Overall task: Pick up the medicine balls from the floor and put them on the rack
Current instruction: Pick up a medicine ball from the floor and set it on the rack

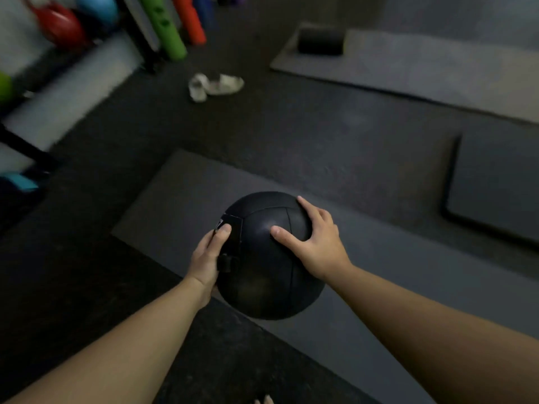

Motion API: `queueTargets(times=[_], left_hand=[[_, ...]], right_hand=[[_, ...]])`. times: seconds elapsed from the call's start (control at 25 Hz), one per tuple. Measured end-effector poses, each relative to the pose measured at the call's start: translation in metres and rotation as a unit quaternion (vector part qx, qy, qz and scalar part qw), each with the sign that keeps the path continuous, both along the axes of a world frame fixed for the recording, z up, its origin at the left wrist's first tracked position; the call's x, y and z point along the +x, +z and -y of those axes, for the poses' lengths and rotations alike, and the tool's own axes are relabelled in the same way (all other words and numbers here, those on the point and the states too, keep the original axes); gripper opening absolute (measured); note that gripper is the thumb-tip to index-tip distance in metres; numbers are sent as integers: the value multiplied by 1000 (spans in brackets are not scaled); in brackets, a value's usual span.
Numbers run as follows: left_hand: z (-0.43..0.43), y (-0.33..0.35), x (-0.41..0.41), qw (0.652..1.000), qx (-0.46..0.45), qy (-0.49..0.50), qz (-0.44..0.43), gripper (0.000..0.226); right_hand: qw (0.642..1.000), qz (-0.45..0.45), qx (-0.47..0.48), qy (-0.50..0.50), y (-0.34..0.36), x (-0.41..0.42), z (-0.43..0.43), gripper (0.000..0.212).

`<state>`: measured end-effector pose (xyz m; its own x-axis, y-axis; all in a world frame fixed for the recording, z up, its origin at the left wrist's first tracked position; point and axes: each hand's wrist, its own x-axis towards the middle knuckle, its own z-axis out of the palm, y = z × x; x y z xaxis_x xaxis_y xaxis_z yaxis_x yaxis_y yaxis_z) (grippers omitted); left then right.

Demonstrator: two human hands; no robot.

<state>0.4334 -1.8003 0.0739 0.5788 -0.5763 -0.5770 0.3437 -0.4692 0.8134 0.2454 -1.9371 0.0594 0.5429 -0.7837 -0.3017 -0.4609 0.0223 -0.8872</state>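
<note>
Dark rubber floor (pixel 291 135) all around me, and the big pale mat (pixel 408 71) lies far right with a black roller (pixel 320 40) sitting on its far end. Closer in, a grey mat (pixel 180 193) runs right under my arms, with a darker pad (pixel 495 182) off to its right. Far left is the rack (pixel 147 51), blurred, carrying a red ball (pixel 59 26) and a blue ball (pixel 97 8) up top and a green ball (pixel 4 86) lower at the left edge. Just right of it, a green tube (pixel 167 33) and an orange tube (pixel 191 21) lean side by side.

Now the black medicine ball (pixel 262 258): it's between my two palms, out in front of me over the near edge of the grey mat, well apart from the rack. My right hand (pixel 318 240) is spread wide over its upper right, fingers curving down the far side, thumb pressed on top. My left hand (pixel 207 258) clamps the left side, thumb up over a black patch, the other fingers wrapped round out of sight. Beyond the ball, a pair of white shoes (pixel 214 86) lies on the bare floor.
</note>
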Motion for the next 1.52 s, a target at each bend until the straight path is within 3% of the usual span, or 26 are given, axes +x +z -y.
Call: queueTargets(times=[0.08, 0.16, 0.36, 0.56, 0.64, 0.76, 0.84, 1.16, 1.52], left_hand=[[-19, 107, 62, 997, -48, 37, 55, 43], [-44, 215, 131, 984, -97, 66, 131, 50], [-131, 467, 277, 905, -240, 144, 320, 63], [-211, 635, 342, 836, -283, 203, 424, 46], [-231, 673, 367, 807, -307, 220, 454, 46], [-245, 709, 401, 785, -304, 241, 482, 78], [-247, 730, 425, 764, -308, 250, 508, 84], [-247, 804, 522, 695, -295, 289, 588, 62], [-290, 834, 747, 662, -272, 326, 618, 90]], right_hand=[[997, 49, -45, 37, 107, 77, -6, 110], [989, 102, -92, 60, 214, 150, -20, 109], [936, 257, -207, 121, 468, 314, -87, 111], [869, 373, -276, 173, 628, 416, -144, 106], [846, 405, -288, 192, 668, 451, -159, 107], [823, 432, -302, 215, 704, 497, -164, 113], [805, 453, -307, 231, 727, 531, -159, 114], [733, 519, -310, 311, 806, 683, -150, 118], [706, 547, -288, 346, 838, 922, -186, 112]])
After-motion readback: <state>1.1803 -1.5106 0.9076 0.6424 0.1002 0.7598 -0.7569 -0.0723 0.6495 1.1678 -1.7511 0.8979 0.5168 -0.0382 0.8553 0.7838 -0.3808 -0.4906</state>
